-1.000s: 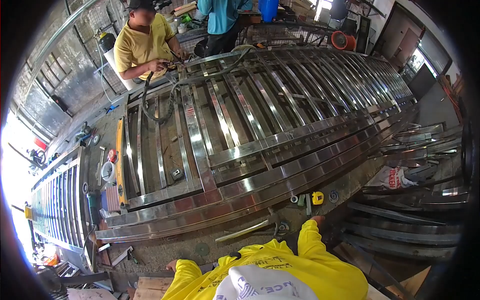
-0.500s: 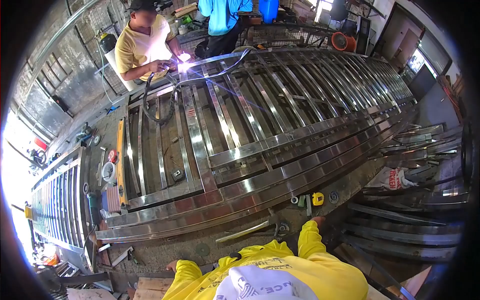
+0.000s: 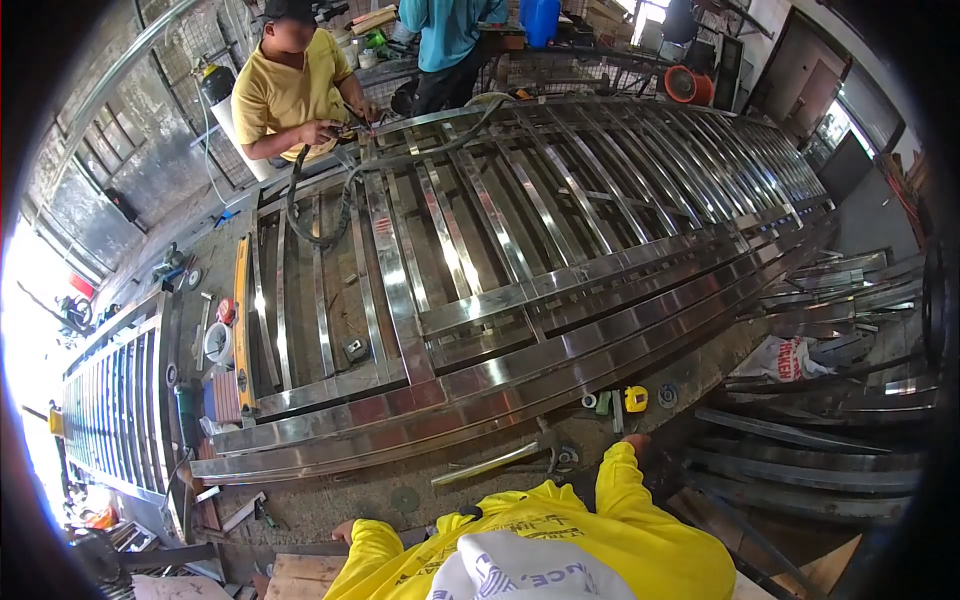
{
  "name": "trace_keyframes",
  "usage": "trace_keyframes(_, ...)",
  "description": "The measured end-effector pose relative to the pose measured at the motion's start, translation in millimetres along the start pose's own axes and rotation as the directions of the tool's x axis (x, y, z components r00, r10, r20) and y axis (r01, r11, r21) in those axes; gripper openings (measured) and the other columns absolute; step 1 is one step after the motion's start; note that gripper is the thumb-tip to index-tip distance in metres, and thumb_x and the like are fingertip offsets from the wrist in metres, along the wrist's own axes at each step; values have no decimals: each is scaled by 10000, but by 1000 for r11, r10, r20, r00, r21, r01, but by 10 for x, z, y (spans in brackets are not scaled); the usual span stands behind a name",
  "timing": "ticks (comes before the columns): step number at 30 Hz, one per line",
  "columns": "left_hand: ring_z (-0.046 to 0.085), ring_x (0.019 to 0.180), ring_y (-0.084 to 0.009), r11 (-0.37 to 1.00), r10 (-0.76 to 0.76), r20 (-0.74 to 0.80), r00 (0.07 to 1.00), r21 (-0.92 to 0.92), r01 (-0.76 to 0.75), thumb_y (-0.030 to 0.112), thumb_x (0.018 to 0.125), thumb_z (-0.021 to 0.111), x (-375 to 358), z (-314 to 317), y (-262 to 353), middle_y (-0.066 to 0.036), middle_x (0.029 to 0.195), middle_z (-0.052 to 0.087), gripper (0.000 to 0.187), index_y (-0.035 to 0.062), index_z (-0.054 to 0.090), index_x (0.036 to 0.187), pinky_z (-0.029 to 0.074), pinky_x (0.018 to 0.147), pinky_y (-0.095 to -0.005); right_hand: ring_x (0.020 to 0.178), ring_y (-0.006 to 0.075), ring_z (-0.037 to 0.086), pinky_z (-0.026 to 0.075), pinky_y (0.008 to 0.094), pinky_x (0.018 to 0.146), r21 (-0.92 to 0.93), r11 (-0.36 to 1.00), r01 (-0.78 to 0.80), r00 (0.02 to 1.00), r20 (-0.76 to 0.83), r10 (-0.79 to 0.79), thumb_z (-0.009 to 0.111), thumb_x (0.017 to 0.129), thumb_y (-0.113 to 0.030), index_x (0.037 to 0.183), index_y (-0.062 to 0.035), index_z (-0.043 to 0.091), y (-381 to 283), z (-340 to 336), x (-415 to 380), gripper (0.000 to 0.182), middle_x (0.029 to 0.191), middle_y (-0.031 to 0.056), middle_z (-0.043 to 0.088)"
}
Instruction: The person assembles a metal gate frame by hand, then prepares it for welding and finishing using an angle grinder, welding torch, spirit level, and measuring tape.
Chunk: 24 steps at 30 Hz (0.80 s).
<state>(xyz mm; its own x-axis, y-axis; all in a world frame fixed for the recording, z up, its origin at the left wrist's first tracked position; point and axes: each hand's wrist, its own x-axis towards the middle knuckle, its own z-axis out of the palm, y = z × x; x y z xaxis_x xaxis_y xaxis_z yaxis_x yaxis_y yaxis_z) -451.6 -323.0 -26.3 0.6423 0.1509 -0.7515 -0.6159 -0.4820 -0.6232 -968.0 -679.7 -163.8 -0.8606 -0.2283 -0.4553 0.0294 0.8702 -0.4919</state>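
My left hand [image 3: 343,531] rests at the near edge of the worktable, below a small round disc [image 3: 404,499]. Only a small part of it shows past the yellow sleeve. My right hand [image 3: 637,441] lies at the table edge further right, close to a yellow tape measure [image 3: 636,399]; its fingers are mostly hidden. Between my hands lies a hammer [image 3: 492,463] with a shiny metal handle. Beyond them, a large polished metal gate frame [image 3: 600,330] with many bars spreads across the table.
Across the frame, a person in a yellow shirt [image 3: 290,90] holds a tool with a black cable [image 3: 340,210]. Another person in blue [image 3: 440,40] stands behind. A yellow spirit level [image 3: 242,325] lies at left; metal offcuts [image 3: 840,285] are piled at right.
The bright welding light at the person in yellow's hands has gone out. My hands stay where they were.
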Motion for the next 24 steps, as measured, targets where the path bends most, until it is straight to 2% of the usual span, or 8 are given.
trace_keyframes(2, 576, 1159, -275, 999, -34, -6, 999, -14, 34, 413, 934, 524, 65, 35, 28, -42, 1301, 603, 398, 214, 630, 1262, 412, 882, -554, 1232, 416, 510, 366, 465, 1074, -23, 999, 31, 1000, -5, -31, 218, 1029, -421, 1354, 94, 408, -41, -51, -84, 637, 1319, 315, 504)
trace_keyframes(4, 524, 1237, -286, 1000, -24, 65, 998, -13, 25, 475, 931, 496, 74, 9, 22, -34, 1376, 544, 474, 226, 575, 1328, 376, 958, -577, 1246, 400, 499, 343, 432, 1088, 292, 951, -101, 994, -7, 108, 253, 1027, -388, 1315, 138, 435, -82, -131, -245, 627, 1339, 307, 495)
trace_keyframes(9, 501, 1273, -291, 999, -5, 71, 997, -36, 8, 497, 927, 490, -116, -99, -18, -31, 1411, 516, 511, 231, 548, 1360, 357, 995, -591, 1187, 403, 554, 421, 476, 1039, 11, 998, -68, 996, -56, 68, 291, 1023, -299, 1309, 19, 471, 497, 583, 894, 465, 1283, 295, 539)
trace_keyframes(11, 503, 1270, -293, 1000, 21, 82, 996, -24, -19, 489, 924, 500, -95, -101, -30, -32, 1409, 518, 509, 229, 550, 1358, 360, 993, -592, 1173, 399, 565, 430, 478, 1031, -142, 988, 52, 993, -96, -66, 313, 1018, -273, 1306, 15, 472, 512, 578, 897, 437, 1274, 289, 548)
trace_keyframes(16, 542, 1214, -277, 1000, 9, 39, 999, -17, -9, 453, 928, 514, 325, 127, 31, -29, 1361, 559, 456, 227, 584, 1318, 407, 918, -564, 1221, 404, 517, 364, 438, 1068, -111, 982, 150, 982, -95, -161, 276, 1029, -270, 1250, 119, 503, 102, 15, 58, 501, 1309, 298, 526)
trace_keyframes(19, 558, 1192, -267, 1000, 14, 22, 1000, 10, -14, 444, 932, 520, 199, 81, 27, -30, 1340, 576, 436, 223, 602, 1298, 425, 892, -548, 1238, 395, 504, 350, 431, 1080, -88, 974, 209, 968, -120, -218, 270, 1029, -271, 1260, 115, 499, -5, -112, -180, 505, 1324, 295, 516)
trace_keyframes(22, 548, 1208, -269, 999, 16, 24, 1000, 29, -16, 451, 932, 520, 45, 9, 13, -41, 1350, 568, 451, 213, 594, 1308, 420, 909, -548, 1261, 385, 485, 319, 418, 1103, -77, 983, 165, 985, -29, -168, 259, 1032, -272, 1286, 115, 478, -94, -237, -312, 513, 1358, 287, 489)
trace_keyframes(24, 543, 1217, -274, 1000, 13, 36, 999, 27, -14, 456, 933, 518, 37, -7, 9, -49, 1357, 561, 462, 206, 586, 1316, 418, 920, -546, 1168, 385, 550, 399, 444, 1021, -118, 979, 166, 983, -61, -174, 302, 1023, -242, 1274, 75, 474, 118, 48, 84, 439, 1272, 285, 539)
